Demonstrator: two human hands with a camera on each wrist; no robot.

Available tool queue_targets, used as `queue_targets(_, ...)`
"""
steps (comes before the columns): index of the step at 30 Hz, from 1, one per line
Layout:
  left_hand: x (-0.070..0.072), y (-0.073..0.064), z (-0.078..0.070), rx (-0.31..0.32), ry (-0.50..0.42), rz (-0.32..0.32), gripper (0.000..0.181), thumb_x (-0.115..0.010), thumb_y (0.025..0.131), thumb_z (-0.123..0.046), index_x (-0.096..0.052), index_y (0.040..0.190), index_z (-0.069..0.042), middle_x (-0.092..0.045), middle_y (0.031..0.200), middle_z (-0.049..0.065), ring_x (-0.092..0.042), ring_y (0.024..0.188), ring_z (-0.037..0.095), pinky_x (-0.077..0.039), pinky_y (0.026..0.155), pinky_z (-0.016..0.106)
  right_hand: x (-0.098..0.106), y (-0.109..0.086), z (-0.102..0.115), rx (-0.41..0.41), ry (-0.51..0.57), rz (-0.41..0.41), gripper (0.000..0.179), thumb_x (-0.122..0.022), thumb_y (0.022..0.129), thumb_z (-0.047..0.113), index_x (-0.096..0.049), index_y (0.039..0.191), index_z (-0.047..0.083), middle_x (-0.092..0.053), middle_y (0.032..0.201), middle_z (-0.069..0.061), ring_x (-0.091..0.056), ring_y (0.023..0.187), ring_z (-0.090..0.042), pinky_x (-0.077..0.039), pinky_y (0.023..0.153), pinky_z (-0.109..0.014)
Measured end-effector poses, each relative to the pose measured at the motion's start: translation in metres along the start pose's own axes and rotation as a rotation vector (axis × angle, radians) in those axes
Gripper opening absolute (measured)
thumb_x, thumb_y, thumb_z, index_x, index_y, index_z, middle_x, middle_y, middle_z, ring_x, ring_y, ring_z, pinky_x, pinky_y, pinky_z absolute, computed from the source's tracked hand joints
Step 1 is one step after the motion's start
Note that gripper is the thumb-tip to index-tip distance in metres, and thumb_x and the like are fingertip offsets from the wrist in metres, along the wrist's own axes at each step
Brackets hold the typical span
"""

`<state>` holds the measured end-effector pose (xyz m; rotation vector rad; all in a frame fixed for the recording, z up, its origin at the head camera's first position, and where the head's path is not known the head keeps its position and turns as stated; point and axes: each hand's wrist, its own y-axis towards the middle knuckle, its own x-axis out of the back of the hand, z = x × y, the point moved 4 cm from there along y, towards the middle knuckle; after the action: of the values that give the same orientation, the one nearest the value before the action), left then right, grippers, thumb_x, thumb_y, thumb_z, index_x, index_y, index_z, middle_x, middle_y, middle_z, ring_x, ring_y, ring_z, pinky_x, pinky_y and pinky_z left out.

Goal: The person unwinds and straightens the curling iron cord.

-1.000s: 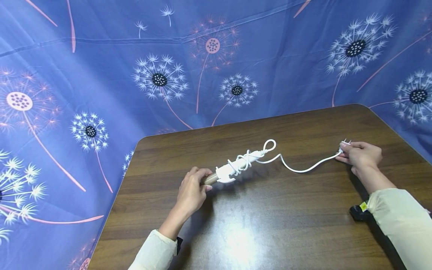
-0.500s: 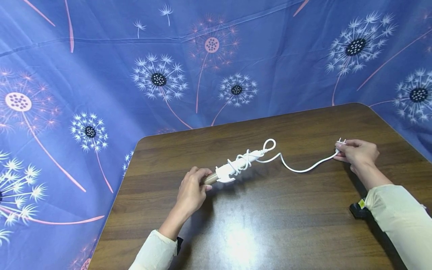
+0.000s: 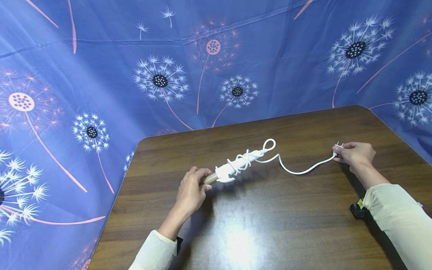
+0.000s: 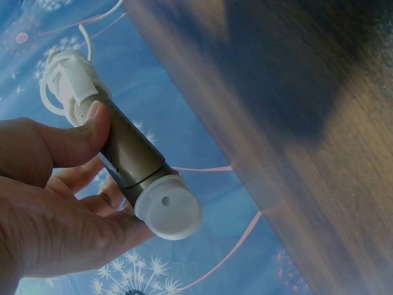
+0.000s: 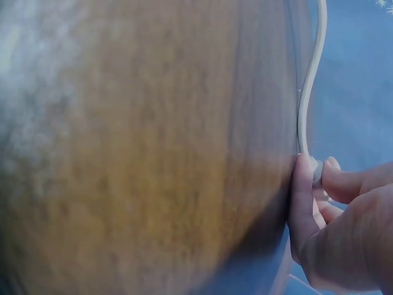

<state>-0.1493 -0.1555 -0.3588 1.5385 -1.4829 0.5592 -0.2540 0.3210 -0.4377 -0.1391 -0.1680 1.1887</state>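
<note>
My left hand [image 3: 190, 190] grips a curling iron by its gold-brown barrel [image 3: 210, 179]. The iron's white handle [image 3: 236, 165] points up and to the right, with its white cord [image 3: 299, 173] wound loosely around it. In the left wrist view, thumb and fingers lie around the barrel [image 4: 136, 152], and a white end cap [image 4: 170, 209] sticks out past them. At the right, my right hand [image 3: 359, 155] pinches the white two-pin plug [image 3: 336, 149], pins pointing away. A loose stretch of cord sags between plug and handle. In the right wrist view the fingers mostly cover the plug [image 5: 317, 171].
Beneath both hands lies a brown wood-grain table [image 3: 287, 217] with rounded far corners and a bright light reflection near the front. A blue cloth with a dandelion print [image 3: 287, 75] hangs behind it.
My right hand has shifted slightly left with the plug, toward the curling iron. The left hand and the iron stay in place.
</note>
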Motion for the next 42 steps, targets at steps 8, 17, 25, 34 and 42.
queue_targets(8, 0.002, 0.0, -0.001, -0.004, -0.001, -0.006, 0.037, -0.075, 0.064, -0.006, -0.063, 0.097, -0.018, -0.055, 0.085, -0.002, -0.05, 0.075, 0.015, -0.041, 0.062, 0.033, -0.003, 0.0, 0.003, 0.019, -0.177, 0.008, 0.025, -0.065, 0.075, 0.011, -0.049, 0.088, -0.003, -0.053, 0.059, 0.011, -0.06, 0.05, -0.006, -0.049, 0.053, -0.024)
queue_targets(17, 0.002, -0.001, -0.002, -0.006, -0.005, -0.003, 0.037, -0.075, 0.065, -0.006, -0.064, 0.098, -0.018, -0.055, 0.085, -0.002, -0.051, 0.074, 0.014, -0.041, 0.062, 0.033, -0.002, 0.001, 0.003, 0.039, -0.28, 0.039, 0.028, -0.063, 0.077, 0.015, -0.05, 0.089, -0.008, -0.054, 0.056, 0.01, -0.06, 0.05, -0.006, -0.049, 0.054, -0.023)
queue_targets(25, 0.003, -0.002, -0.002, 0.006, -0.007, 0.0, 0.037, -0.075, 0.065, -0.006, -0.064, 0.098, -0.018, -0.055, 0.085, -0.001, -0.05, 0.075, 0.015, -0.041, 0.063, 0.033, -0.001, -0.002, 0.003, 0.065, -0.382, 0.007, 0.066, -0.063, 0.079, 0.022, -0.031, 0.12, -0.019, -0.039, 0.104, -0.04, -0.06, 0.049, -0.009, -0.05, 0.053, -0.026)
queue_targets(34, 0.005, 0.001, -0.003, 0.01, 0.0, -0.003, 0.037, -0.075, 0.065, -0.007, -0.064, 0.098, -0.02, -0.054, 0.084, -0.003, -0.049, 0.074, 0.015, -0.04, 0.064, 0.032, 0.006, -0.011, 0.014, 0.17, -0.64, -0.057, 0.072, -0.063, 0.076, 0.041, -0.039, 0.116, -0.013, -0.052, 0.093, -0.037, -0.058, 0.042, -0.012, -0.048, 0.046, -0.035)
queue_targets(42, 0.004, 0.001, -0.006, 0.003, -0.015, -0.014, 0.037, -0.075, 0.065, -0.005, -0.064, 0.098, -0.017, -0.054, 0.084, -0.002, -0.05, 0.075, 0.015, -0.041, 0.065, 0.032, 0.003, -0.02, 0.03, 0.264, -0.741, -0.101, 0.055, -0.054, 0.081, 0.044, -0.052, 0.106, -0.005, -0.061, 0.052, -0.001, -0.059, 0.045, -0.017, -0.039, 0.045, -0.031)
